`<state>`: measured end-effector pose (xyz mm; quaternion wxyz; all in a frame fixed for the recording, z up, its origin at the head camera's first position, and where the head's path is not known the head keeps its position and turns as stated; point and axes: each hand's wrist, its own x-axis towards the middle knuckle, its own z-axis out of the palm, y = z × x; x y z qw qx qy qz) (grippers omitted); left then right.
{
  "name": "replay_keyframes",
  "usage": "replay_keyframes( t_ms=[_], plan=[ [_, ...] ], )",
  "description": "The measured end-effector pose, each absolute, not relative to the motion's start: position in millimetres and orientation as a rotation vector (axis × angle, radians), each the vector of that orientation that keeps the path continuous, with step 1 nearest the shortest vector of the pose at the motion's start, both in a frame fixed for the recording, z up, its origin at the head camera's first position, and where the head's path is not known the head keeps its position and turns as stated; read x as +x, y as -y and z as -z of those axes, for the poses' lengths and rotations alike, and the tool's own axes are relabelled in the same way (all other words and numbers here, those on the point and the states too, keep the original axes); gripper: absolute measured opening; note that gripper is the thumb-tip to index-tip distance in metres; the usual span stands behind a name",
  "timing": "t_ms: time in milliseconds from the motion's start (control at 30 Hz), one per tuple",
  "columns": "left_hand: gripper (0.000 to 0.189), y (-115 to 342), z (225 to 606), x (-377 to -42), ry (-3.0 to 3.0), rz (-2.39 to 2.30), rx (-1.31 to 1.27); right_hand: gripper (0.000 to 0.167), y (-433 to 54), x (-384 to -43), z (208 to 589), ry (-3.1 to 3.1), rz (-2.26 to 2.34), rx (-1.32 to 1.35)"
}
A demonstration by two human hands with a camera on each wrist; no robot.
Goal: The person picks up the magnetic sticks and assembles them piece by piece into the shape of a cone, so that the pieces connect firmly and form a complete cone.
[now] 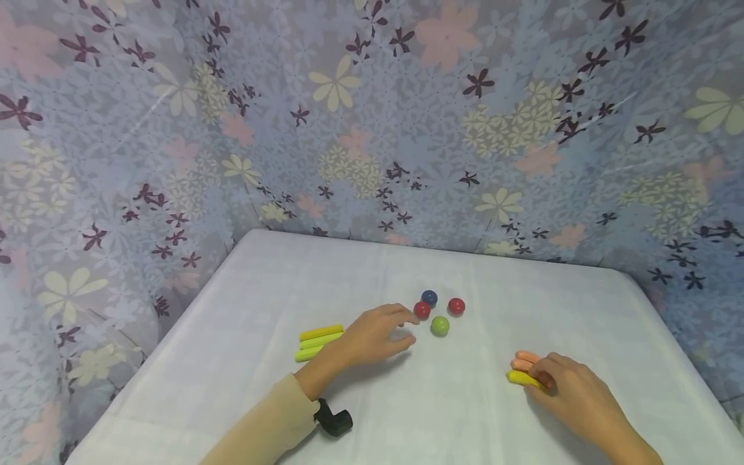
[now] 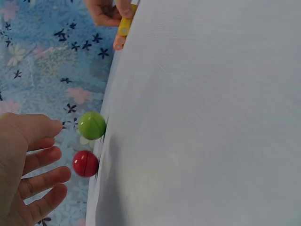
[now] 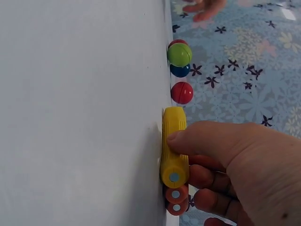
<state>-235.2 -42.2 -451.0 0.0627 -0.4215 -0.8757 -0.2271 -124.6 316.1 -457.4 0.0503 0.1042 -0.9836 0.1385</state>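
Note:
My right hand [image 1: 581, 394] pinches a yellow magnetic building rod [image 1: 520, 378] with ridged sides, the thumb lying on its near side in the right wrist view. Two orange rods [image 3: 176, 194] lie right behind it, alongside, with round metal ends showing. Toward the middle, my left hand [image 1: 374, 336] hovers with fingers spread, holding nothing. Just past its fingertips are a red ball [image 1: 422, 310], a blue ball [image 1: 429, 298] and a green ball [image 1: 440, 326], all glossy. Another red ball [image 1: 456, 306] sits slightly to the right of these.
Beside the left forearm lie a yellow rod [image 1: 321, 332] and two lime rods [image 1: 310, 353], partly covered by that hand. A black device [image 1: 334, 421] is worn at the left wrist. The white-covered table [image 1: 453, 413] ends at a flowered curtain [image 1: 372, 129] behind.

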Motion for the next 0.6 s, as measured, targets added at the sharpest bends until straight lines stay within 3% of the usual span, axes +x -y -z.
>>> replay_keyframes(
  t_ms=[600],
  plan=[
    [0.029,-7,463,-248,2.534,0.661,-1.276,0.025,-313,-124,460,3.011,-0.458,0.263]
  ],
)
